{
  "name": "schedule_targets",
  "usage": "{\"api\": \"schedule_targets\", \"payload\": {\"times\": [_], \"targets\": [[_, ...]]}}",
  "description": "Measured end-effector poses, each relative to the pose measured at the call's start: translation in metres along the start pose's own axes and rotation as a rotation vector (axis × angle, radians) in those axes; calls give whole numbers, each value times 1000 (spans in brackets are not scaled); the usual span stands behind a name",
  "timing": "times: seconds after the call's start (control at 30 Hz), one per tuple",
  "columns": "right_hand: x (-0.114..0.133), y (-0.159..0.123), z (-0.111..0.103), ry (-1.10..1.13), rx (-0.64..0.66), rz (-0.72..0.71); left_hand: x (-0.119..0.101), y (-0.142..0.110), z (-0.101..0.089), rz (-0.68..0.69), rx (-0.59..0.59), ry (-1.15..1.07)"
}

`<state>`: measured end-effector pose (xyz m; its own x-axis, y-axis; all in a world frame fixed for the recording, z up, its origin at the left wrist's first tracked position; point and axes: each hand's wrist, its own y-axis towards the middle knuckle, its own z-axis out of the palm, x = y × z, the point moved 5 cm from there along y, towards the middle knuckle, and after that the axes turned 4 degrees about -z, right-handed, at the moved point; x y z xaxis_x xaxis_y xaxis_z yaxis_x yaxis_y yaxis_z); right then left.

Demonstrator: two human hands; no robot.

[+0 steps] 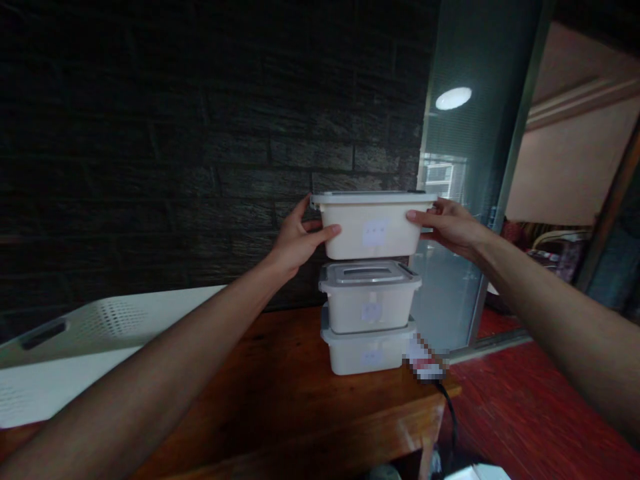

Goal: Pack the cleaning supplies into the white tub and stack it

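A white lidded plastic box [373,227] hangs in the air between both hands, a little above two more boxes of the same kind. My left hand [297,237] grips its left end, thumb on the front. My right hand [445,223] grips its right end, fingers curled round the rim. Below it the middle box [370,297] shows a grey lid with a recessed handle and rests on the bottom box [363,350]. This stack stands near the right end of a brown wooden table [280,400].
A large white perforated bin lid [75,340] lies at the table's left. A dark brick wall [200,133] is close behind the stack. A glass partition [465,200] stands to the right. A black cable [450,413] hangs off the table's right corner above the red floor [525,413].
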<state>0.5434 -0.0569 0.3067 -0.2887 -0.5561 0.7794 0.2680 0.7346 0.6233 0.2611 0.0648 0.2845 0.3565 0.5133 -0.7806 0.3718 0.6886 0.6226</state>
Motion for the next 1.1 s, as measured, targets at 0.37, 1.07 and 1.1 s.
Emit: {"api": "schedule_targets", "payload": {"times": [0.37, 1.07, 1.1], "targets": [[-49, -22, -1, 41, 31, 100, 43, -17, 4, -103, 12, 24], [-66, -35, 3, 49, 57, 83, 53, -37, 3, -116, 32, 74], [-66, -35, 3, 45, 57, 79, 53, -38, 3, -119, 37, 70]]}}
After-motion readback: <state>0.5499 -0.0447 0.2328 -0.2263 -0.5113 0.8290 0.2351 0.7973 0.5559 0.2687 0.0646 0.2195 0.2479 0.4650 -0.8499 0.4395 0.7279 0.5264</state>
